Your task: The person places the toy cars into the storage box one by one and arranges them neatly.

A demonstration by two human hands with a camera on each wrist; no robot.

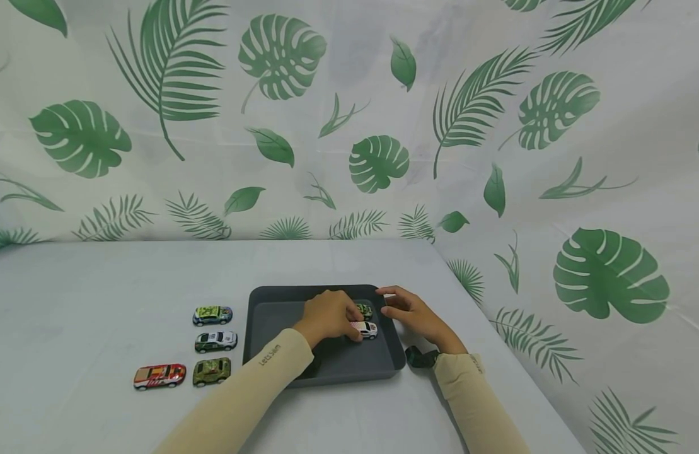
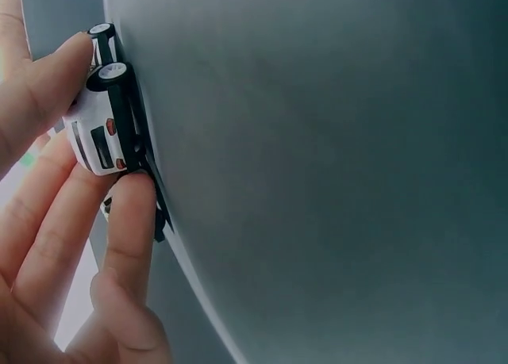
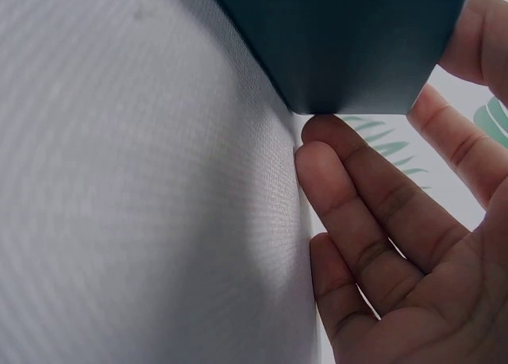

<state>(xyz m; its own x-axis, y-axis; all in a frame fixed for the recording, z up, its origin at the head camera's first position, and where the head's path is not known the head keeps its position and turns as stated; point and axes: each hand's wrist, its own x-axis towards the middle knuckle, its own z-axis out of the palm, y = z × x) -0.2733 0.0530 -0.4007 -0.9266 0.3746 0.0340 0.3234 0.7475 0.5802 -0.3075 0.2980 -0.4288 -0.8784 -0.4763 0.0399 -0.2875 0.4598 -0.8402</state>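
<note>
In the head view my left hand (image 1: 328, 317) reaches into a dark grey tray (image 1: 321, 381) and holds a white toy car (image 1: 366, 329) near the tray's right side. The left wrist view shows the thumb on one side of the white toy car (image 2: 101, 134) and fingertips on the other, its wheels close to the tray floor. Just behind it in the tray is a green patterned toy car (image 1: 364, 310), partly covered by the hand. My right hand (image 1: 414, 315) is at the tray's far right corner, fingers extended along the tray's outer wall (image 3: 349, 55).
Left of the tray, a yellow-green toy car (image 1: 212, 315), a white and dark green one (image 1: 215, 341) and a camouflage one (image 1: 212, 371) form a column. A red and orange toy car (image 1: 159, 376) lies farther left. Behind the table hangs a leaf-patterned cloth (image 1: 326, 170).
</note>
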